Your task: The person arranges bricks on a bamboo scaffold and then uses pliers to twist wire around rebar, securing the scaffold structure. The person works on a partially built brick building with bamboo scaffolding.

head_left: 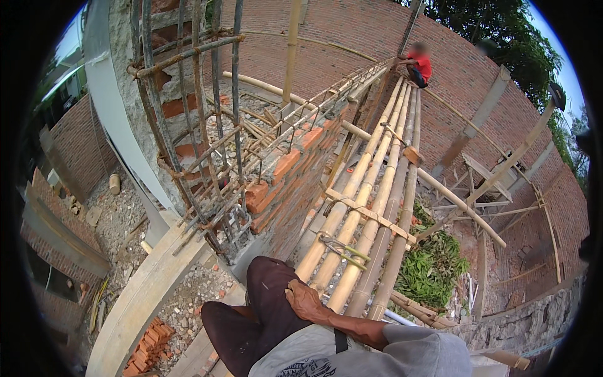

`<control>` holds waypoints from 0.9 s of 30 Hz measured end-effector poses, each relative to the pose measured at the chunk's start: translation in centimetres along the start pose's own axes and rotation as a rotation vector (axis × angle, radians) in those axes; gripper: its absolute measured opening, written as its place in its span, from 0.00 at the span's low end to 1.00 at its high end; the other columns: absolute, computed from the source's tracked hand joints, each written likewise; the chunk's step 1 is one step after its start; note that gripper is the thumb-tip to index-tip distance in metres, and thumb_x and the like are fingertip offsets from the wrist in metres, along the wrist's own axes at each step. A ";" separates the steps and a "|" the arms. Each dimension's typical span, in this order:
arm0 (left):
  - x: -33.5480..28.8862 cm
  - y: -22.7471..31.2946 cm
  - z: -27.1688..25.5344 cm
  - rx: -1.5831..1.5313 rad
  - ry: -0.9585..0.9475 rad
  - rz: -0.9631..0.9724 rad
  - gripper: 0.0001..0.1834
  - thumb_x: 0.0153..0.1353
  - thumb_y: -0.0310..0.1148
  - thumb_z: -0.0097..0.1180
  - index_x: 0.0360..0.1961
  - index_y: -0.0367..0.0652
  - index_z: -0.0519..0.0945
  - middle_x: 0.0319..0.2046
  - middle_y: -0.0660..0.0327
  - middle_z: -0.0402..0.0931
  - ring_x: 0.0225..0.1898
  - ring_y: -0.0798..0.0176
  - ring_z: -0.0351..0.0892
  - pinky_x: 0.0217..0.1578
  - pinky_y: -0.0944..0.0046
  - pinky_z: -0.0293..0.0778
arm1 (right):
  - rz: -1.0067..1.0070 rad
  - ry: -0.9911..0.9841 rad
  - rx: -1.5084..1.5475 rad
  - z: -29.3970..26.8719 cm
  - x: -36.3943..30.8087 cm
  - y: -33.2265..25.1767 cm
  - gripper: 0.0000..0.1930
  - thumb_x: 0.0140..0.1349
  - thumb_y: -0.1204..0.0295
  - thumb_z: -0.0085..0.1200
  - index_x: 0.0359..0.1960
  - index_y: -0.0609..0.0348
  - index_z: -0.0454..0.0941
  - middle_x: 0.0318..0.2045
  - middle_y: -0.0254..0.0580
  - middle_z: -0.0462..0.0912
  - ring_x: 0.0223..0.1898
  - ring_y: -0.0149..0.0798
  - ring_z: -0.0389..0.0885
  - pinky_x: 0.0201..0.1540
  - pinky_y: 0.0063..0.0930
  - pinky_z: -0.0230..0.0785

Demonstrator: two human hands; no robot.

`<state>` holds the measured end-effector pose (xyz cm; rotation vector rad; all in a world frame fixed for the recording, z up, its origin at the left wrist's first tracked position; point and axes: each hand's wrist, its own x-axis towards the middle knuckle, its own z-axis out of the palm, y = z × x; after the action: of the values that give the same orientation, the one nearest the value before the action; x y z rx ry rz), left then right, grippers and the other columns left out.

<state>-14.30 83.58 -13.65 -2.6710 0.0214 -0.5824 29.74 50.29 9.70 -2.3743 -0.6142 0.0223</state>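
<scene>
My right hand (304, 301) lies over my dark-trousered knee (270, 286), with its fingers loosely spread on the cloth and nothing held in them. My left hand is out of sight. Beside the right hand runs a walkway of several long bamboo poles (352, 242), crossed by a flat split-bamboo piece (370, 217) and tied with cord (342, 246). Left of the poles stands a low brick wall (295, 169) with fresh-looking mortar. A steel rebar frame (301, 122) lies along its top, level with the poles.
Upright rebar (235, 94) rises at a rough concrete column (122, 94). A curved concrete beam (135, 301) passes at lower left, above stacked bricks (151, 345) and rubble. At the walkway's far end crouches a person in red (419, 66). Green leaves (433, 267) lie below right.
</scene>
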 end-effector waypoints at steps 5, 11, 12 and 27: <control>1.2 -0.1 -1.2 0.964 0.403 0.284 0.12 0.61 0.32 0.58 0.19 0.48 0.76 0.19 0.60 0.78 0.19 0.66 0.76 0.19 0.66 0.70 | 0.036 -0.018 0.008 0.2 -0.1 0.1 0.09 0.65 0.69 0.54 0.37 0.58 0.68 0.26 0.54 0.78 0.32 0.58 0.81 0.33 0.49 0.71; 3.9 4.5 -3.3 1.100 0.450 0.249 0.12 0.60 0.32 0.59 0.19 0.47 0.76 0.20 0.59 0.79 0.20 0.65 0.77 0.20 0.66 0.71 | 0.017 0.001 -0.004 0.5 0.0 0.3 0.09 0.65 0.68 0.54 0.37 0.58 0.68 0.25 0.52 0.77 0.30 0.56 0.81 0.32 0.47 0.71; 4.3 4.6 -3.6 1.086 0.440 0.228 0.12 0.60 0.32 0.59 0.19 0.47 0.76 0.20 0.59 0.79 0.20 0.64 0.77 0.21 0.65 0.71 | 0.012 0.007 -0.010 0.5 0.0 0.3 0.09 0.66 0.68 0.53 0.36 0.58 0.67 0.25 0.51 0.75 0.29 0.56 0.80 0.31 0.46 0.70; 4.5 5.5 -4.3 0.868 0.306 -0.077 0.11 0.59 0.33 0.59 0.21 0.44 0.77 0.21 0.56 0.79 0.22 0.59 0.77 0.24 0.62 0.71 | 0.057 -0.041 0.013 0.2 0.1 0.2 0.09 0.65 0.70 0.54 0.39 0.58 0.69 0.27 0.54 0.77 0.32 0.57 0.81 0.33 0.47 0.71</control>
<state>-11.49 76.41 -10.43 -1.7381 -0.2018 -0.7945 29.83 50.31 9.47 -2.3837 -0.5638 0.0995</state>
